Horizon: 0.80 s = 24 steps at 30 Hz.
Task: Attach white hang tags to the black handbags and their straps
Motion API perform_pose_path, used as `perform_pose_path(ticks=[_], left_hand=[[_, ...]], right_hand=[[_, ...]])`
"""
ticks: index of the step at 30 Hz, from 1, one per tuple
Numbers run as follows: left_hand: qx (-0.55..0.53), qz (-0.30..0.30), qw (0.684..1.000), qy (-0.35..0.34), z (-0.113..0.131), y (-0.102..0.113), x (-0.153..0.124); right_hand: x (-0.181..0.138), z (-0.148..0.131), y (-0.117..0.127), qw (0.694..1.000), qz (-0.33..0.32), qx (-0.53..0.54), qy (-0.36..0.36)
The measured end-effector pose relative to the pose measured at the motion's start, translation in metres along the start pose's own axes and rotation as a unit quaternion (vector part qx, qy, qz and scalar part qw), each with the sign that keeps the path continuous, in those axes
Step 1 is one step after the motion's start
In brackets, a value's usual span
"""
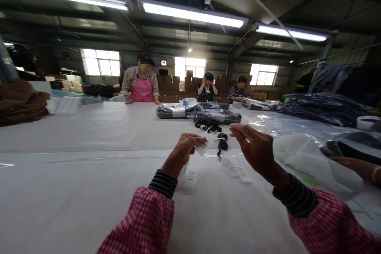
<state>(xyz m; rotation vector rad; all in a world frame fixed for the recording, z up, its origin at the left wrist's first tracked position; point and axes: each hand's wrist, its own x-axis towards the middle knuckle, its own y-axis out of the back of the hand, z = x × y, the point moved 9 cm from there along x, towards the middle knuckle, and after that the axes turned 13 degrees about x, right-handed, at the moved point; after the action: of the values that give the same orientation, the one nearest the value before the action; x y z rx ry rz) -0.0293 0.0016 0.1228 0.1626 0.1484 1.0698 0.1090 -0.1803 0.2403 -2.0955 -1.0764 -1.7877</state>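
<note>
My left hand (187,146) is closed, pinching a small white printed label (203,147) between thumb and fingertips above the white table. To its right, my right hand (254,149) is raised with fingers partly stretched out and nothing visible in them; a small pale spot, perhaps a ring, shows on one finger. Between the hands lies a small bundle of black strap (222,143) with a white tie. More black straps (208,126) are heaped just beyond. Several white printed labels (233,170) are spread in front of my right hand, and another stack of labels (189,178) lies below my left wrist.
Dark packages in clear plastic (216,116) lie ahead on the white table (89,198). Sheer white plastic (315,162) and another person's hand (354,166) are at right. A brown cloth pile (22,101) sits far left. Several people, one in a pink apron (142,89), are across the table.
</note>
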Motion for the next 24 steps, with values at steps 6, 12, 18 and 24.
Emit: perform_pose_path(ticks=[6,12,18,24], left_hand=[[0.009,0.002,1.0,-0.003,0.004,-0.001,-0.002],[0.008,0.02,1.0,-0.011,0.006,0.003,-0.002],[0.009,0.026,1.0,-0.005,0.005,0.003,-0.002],[0.013,0.028,1.0,-0.007,0.005,0.003,-0.001]], right_hand=[[-0.001,-0.006,-0.004,0.999,-0.014,-0.009,0.033],[-0.005,-0.019,-0.006,0.994,-0.015,-0.035,0.102],[-0.005,-0.021,0.001,0.992,-0.006,-0.055,0.116],[-0.002,-0.019,0.003,0.992,-0.001,-0.058,0.112]])
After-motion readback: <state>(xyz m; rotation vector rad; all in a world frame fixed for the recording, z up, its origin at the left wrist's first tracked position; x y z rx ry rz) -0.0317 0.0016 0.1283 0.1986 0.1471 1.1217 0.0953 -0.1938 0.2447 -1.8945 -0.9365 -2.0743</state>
